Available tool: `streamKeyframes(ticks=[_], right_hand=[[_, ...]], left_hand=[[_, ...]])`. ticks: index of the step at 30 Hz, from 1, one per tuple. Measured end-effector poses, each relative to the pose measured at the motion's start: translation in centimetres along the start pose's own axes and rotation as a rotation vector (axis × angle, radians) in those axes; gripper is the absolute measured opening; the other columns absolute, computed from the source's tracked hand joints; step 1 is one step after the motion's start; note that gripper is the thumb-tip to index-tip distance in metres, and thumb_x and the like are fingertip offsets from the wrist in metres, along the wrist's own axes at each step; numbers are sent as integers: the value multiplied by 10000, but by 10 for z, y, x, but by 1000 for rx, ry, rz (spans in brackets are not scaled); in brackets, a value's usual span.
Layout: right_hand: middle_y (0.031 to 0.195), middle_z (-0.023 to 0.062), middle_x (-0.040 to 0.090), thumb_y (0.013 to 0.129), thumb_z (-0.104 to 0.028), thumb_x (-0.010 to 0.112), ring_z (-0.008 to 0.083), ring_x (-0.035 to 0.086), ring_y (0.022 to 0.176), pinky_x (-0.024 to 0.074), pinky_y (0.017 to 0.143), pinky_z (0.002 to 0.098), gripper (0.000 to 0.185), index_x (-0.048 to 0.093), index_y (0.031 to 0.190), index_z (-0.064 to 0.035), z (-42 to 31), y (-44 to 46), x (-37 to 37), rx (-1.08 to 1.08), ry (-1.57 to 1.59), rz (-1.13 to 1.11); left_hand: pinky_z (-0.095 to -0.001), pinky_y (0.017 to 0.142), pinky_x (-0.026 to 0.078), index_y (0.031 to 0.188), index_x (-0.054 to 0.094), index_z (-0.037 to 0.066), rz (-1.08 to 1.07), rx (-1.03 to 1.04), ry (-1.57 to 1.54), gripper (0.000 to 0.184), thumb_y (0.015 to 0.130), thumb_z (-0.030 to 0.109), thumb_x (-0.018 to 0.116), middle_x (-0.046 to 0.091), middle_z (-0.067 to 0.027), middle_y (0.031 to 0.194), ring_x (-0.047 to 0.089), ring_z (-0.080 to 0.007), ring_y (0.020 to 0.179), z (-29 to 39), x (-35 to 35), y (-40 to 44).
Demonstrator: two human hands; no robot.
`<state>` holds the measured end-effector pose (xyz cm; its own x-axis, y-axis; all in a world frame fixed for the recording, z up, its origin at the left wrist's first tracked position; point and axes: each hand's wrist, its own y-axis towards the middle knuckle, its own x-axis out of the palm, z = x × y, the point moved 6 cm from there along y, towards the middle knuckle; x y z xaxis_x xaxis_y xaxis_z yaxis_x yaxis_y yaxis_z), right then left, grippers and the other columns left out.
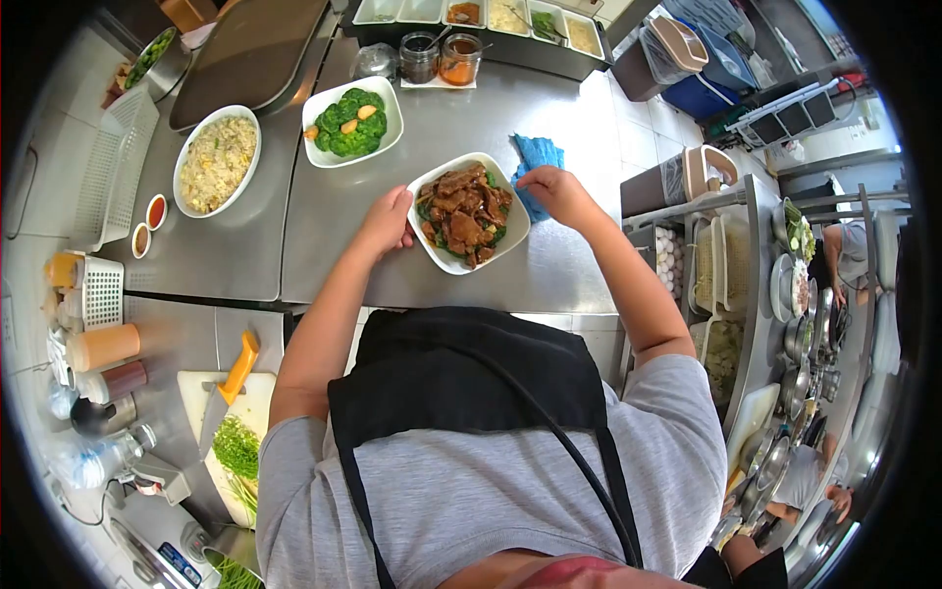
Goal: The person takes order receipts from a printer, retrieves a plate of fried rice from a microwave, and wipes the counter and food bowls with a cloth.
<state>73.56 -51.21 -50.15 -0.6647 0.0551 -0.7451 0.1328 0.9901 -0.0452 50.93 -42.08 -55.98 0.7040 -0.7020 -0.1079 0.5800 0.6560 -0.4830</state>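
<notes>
A white square bowl [428,251] of sliced brown meat over greens [469,213] sits on the steel counter in front of me. My left hand [386,224] grips its left rim, thumb on the edge and fingers against the side. To the right of the bowl, my right hand [555,193] has its fingers closed on a crumpled blue cloth [539,153], close to the bowl's right rim. Part of the cloth is hidden under that hand. Further back stands a white bowl of broccoli [351,123] with orange-yellow pieces on top.
An oval dish of fried rice [218,160] and two small sauce cups [156,210] are at left. Glass jars [459,61] and a row of topping trays [505,18] line the back. A knife [238,368] lies on a cutting board [200,390] lower left. Other people work at far right.
</notes>
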Motion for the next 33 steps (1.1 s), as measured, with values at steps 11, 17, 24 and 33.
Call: streamKeyframes(ticks=[11, 17, 24, 33], right_hand=[[806, 92, 581, 747, -21, 501, 173, 545, 737, 429, 683, 270, 116, 592, 813, -50, 7, -10, -2, 116, 235, -148], [824, 100, 585, 734, -18, 488, 208, 551, 761, 434, 686, 291, 148, 592, 829, -62, -10, -6, 8, -31, -33, -177], [788, 108, 595, 680, -41, 474, 260, 552, 718, 439, 674, 317, 156, 600, 770, -52, -14, 3, 11, -66, -340, -244], [820, 138, 582, 713, -139, 481, 217, 544, 722, 423, 656, 291, 187, 608, 818, -51, 71, -29, -48, 465, -137, -234]], left_hand=[[-210, 329, 343, 1008, 470, 37, -2, 19, 15, 314, 868, 264, 304, 515, -36, 583, 446, -94, 373, 2, -1, -1], [-209, 323, 339, 990, 475, 37, 17, 37, 9, 303, 868, 256, 306, 509, -33, 563, 447, -95, 365, 0, -1, -1], [-210, 324, 339, 973, 480, 37, 12, 38, -23, 291, 865, 252, 316, 504, -32, 562, 448, -93, 368, 2, -3, 1], [-185, 308, 345, 1044, 414, 36, -45, -63, -95, 258, 832, 168, 346, 519, -53, 611, 466, -80, 386, -9, 3, -15]])
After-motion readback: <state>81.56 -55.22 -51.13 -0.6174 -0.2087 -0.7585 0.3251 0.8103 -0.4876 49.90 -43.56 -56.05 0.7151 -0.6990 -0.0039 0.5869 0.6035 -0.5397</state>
